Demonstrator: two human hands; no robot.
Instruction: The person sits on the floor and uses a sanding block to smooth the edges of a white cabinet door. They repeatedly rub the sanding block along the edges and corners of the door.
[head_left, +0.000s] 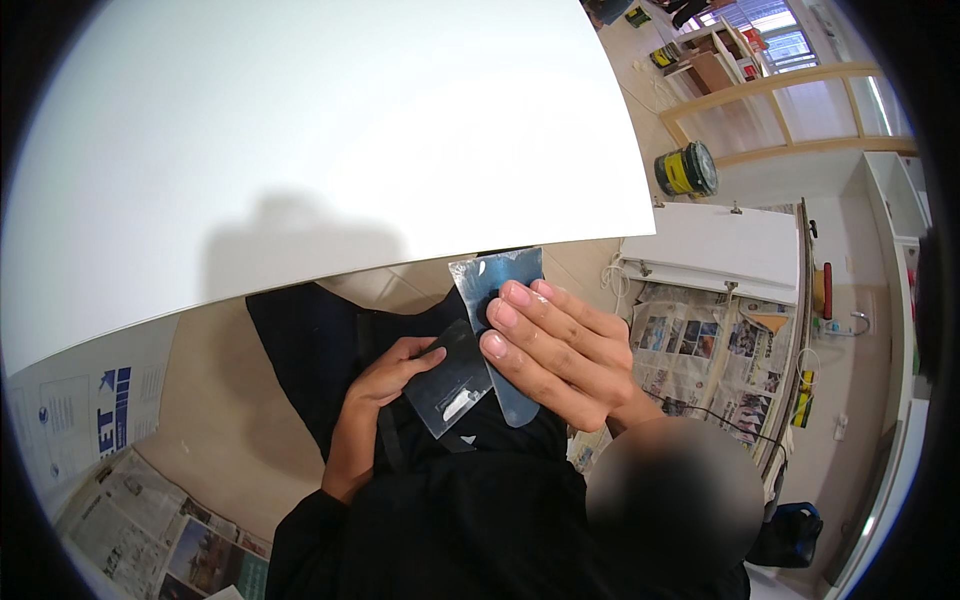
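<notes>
My left hand (396, 369) grips a dark flat square plate (450, 375) by its edge, thumb on top. A smear of white paste (461, 403) lies near the plate's lower corner. My right hand (559, 349) holds a blue-grey metal putty knife (506, 266), fingers laid along its face. The knife's wide end points toward the white panel, and its side overlaps the plate's right edge; whether they touch I cannot tell. Specks of white are on my right fingers. Beyond both hands, a large white panel (420, 135) fills the upper view.
Newspapers (675, 352) cover a surface at right, beside white boards (720, 247) with metal hinges. A dark bucket with a yellow label (686, 171) stands on the floor near a wood-framed panel (787, 112). More newspapers (150, 525) lie at lower left. A cable (720, 415) crosses the right-hand papers.
</notes>
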